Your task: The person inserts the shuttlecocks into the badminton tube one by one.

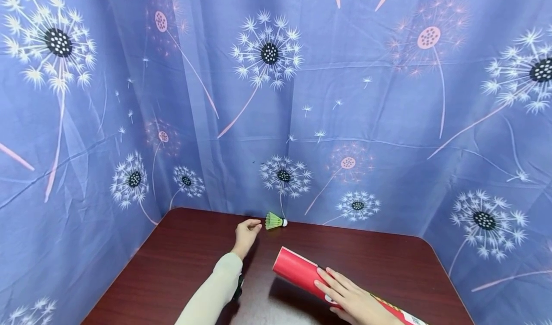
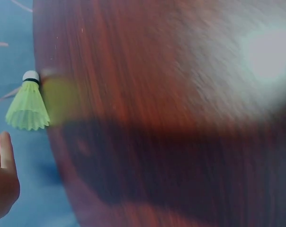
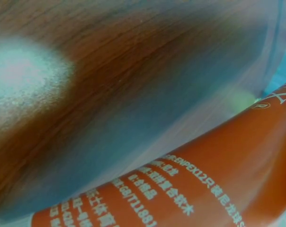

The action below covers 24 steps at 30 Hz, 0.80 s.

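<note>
A yellow-green shuttlecock (image 1: 273, 221) with a white cork lies on its side at the table's back edge, its cork pointing right. Just left of its skirt is my left hand (image 1: 247, 235), thumb and fingertips close together with nothing seen between them. The left wrist view shows a small gap between those fingers (image 2: 5, 151) and the shuttlecock (image 2: 28, 106). At the front right, my right hand (image 1: 351, 298) grips a red shuttlecock tube (image 1: 297, 269) from above. The tube slants with its end toward the back left, above its shadow. White print covers the tube (image 3: 204, 175) in the right wrist view.
The dark red-brown wooden table (image 1: 181, 248) has rounded back corners. A blue curtain (image 1: 241, 109) with dandelion prints hangs around its back and sides. Light glares off the tabletop near the front middle.
</note>
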Available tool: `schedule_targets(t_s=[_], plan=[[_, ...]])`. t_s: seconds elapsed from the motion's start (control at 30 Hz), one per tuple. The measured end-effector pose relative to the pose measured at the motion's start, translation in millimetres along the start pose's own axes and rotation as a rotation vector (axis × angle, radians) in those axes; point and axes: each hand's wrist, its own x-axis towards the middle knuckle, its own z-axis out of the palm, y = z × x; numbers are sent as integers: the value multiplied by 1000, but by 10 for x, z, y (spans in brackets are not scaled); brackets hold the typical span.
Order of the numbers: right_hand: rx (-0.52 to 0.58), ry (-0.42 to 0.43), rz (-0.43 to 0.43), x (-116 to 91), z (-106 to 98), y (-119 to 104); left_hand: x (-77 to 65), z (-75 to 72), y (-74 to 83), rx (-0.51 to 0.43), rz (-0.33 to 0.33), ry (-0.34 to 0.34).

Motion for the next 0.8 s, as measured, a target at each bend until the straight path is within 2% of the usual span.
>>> schedule_targets(t_s=[0.1,0.2,0.33,0.5,0.63,0.8], plan=[[1,8,-4,-21,-11,12,42,94,-11,-4,-88,22],[-23,44,-38,-44,-18,40,67,187,-33,16,-113,25],[-49,105,-89,-89,-40,85,84,301,-58,27,-104,-3],[-42,74,-71,-151,-65,97,75,388,-68,41,-73,-51],[-63,41,-52,-172,-55,101,60,429,-53,118,-42,-34],[-56,43,-43,-173,-37,113,49,467,27,192,-45,13]])
